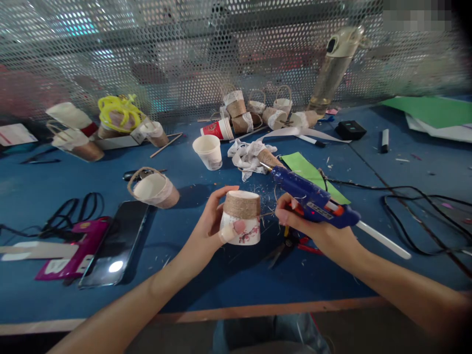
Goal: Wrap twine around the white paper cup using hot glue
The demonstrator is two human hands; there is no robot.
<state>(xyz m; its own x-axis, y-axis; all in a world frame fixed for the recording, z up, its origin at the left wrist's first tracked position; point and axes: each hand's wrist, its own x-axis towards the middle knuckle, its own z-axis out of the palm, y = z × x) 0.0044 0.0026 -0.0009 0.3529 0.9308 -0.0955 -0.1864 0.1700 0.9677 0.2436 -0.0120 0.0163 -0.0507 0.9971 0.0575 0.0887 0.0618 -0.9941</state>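
Note:
My left hand (210, 226) is closed around a paper cup (249, 233) with pink blossom print, narrow end up. Brown twine (241, 204) is wound round the cup's upper part, and a beige strip covers part of my left thumb. My right hand (306, 221) grips a blue hot glue gun (302, 189), its nozzle pointing up and left, a white glue stick (383, 239) out of its back. A strand of twine runs from the cup to my right fingertips, which pinch it. Red-handled pliers (291, 243) lie below my right hand.
A twine-wrapped cup basket (157, 191), a phone (118, 246) and a purple packet (73, 246) lie left. Behind stand a plain paper cup (208, 152), crumpled white lace (247, 157) and several small baskets (275, 118). A black cord (368, 183) trails right; a bottle (332, 71) stands by the mesh screen.

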